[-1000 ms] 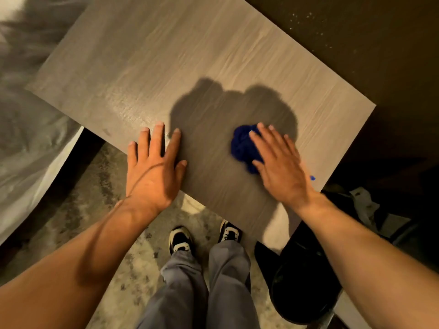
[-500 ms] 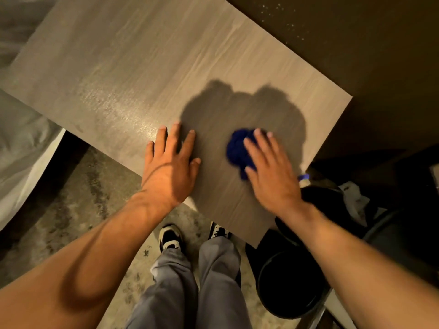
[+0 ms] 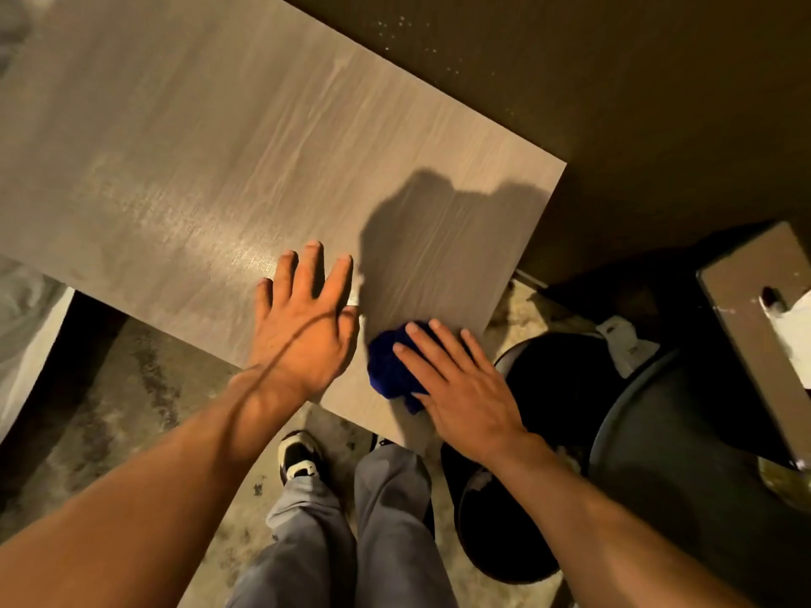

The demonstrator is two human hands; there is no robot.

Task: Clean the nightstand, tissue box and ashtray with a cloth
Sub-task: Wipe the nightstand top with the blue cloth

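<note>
The grey wood-grain nightstand top (image 3: 228, 138) fills the upper left of the view. My right hand (image 3: 456, 388) presses a bunched dark blue cloth (image 3: 388, 368) flat on the top near its front right corner; the cloth shows to the left of my fingers. My left hand (image 3: 307, 326) lies flat, fingers spread, on the front edge just left of the cloth. A silvery tissue box (image 3: 755, 318) with white tissue sticking out sits at the far right edge. The ashtray cannot be told apart in this view.
A black bin (image 3: 566, 388) with a liner stands right of the nightstand, under my right forearm. A dark round seat (image 3: 684, 454) is beside it. White bedding (image 3: 26, 335) lies at the left. My legs and shoes (image 3: 300, 458) stand on the concrete floor.
My right hand slid the cloth toward me, to the front right corner of the top. My left hand stayed flat on the front edge. The view shifted right, bringing the tissue box in.
</note>
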